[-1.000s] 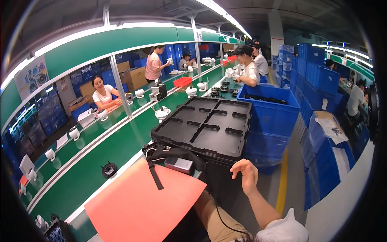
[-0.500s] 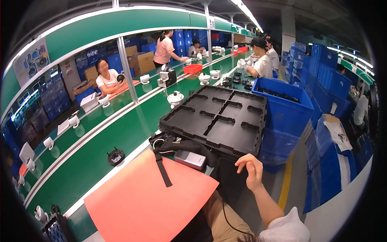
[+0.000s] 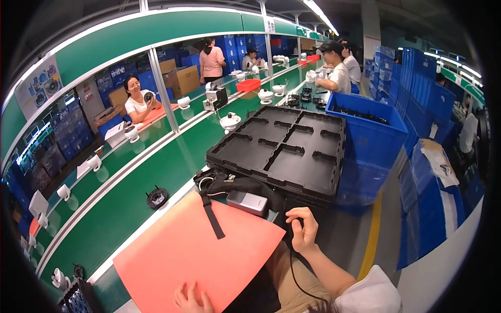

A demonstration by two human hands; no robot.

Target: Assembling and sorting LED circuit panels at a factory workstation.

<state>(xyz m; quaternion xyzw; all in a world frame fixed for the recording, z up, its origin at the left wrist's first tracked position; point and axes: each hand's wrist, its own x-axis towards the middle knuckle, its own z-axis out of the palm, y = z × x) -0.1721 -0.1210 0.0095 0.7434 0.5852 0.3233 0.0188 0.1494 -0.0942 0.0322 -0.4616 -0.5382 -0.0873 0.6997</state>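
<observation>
Laid the left hand (image 3: 193, 301) open, judged best with light pressure against slipping, over the near edge of the flat salmon-pink rectangular sheet (image 3: 203, 258) on the green tabletop (image 3: 108, 287), and held the right hand (image 3: 303, 229) loosely curled, apparently empty, beside its right corner.

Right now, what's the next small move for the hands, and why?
I'd probably reach the left hand toward the round black part: it sits on the green belt close beside the orange sheet. The left hand is over that sheet, and the raised right hand appears to hold nothing.
</observation>
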